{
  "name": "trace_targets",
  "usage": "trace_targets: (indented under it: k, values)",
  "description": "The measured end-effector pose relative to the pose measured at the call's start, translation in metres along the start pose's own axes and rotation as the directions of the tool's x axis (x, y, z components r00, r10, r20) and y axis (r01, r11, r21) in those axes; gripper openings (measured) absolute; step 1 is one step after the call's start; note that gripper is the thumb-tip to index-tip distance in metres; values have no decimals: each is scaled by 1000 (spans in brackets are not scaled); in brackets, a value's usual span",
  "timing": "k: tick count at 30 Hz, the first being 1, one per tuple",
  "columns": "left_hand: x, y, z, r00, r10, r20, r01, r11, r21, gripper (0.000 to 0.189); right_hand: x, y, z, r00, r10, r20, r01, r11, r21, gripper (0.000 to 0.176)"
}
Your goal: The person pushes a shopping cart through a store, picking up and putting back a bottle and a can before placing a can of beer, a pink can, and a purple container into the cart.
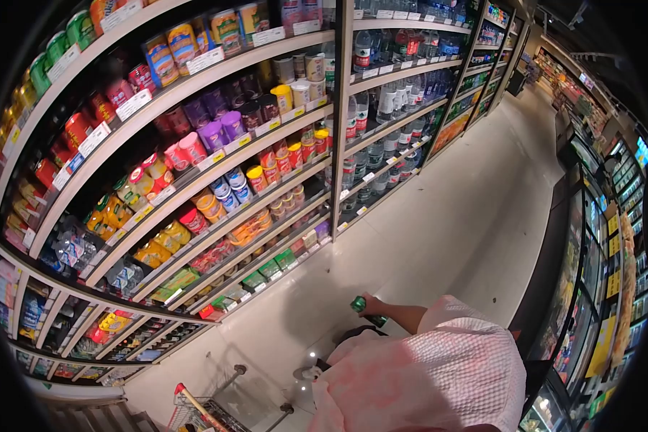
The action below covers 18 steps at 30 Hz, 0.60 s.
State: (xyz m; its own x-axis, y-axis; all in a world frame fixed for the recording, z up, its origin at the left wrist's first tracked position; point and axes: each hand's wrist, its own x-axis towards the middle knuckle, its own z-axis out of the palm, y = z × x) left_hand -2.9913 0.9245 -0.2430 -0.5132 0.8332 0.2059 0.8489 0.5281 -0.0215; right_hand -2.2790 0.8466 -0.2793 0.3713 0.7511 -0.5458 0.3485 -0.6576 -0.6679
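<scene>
My right hand [371,307] is closed around a green bottle [358,304], held low in front of my body above the floor. The bottle is small in view and partly covered by my fingers, so its label cannot be read. My bare forearm [405,317] comes out of a pale pink and white textured shirt [425,371]. Below the bottle, part of a white shoe [308,373] shows on the floor. My left hand does not appear in the picture.
Tall shelves [216,155] of cans, jars and packets curve along the left. Bottled water [392,97] stands on shelves beyond. A shopping cart [205,410] with a red and yellow handle is at the lower left. Chiller cases [576,288] line the right, beside the tiled aisle [468,187].
</scene>
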Motion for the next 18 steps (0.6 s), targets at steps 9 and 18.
trace_targets:
  k: [9,18]
  values:
    - [-141,63,-53,976,-213,53,210,976,55,51,63,5,-143,986,-101,130,123,977,-171,95]
    - [-295,45,-87,873,-487,-12,487,869,88,63,-4,183,-181,964,93,251,-24,964,-265,99]
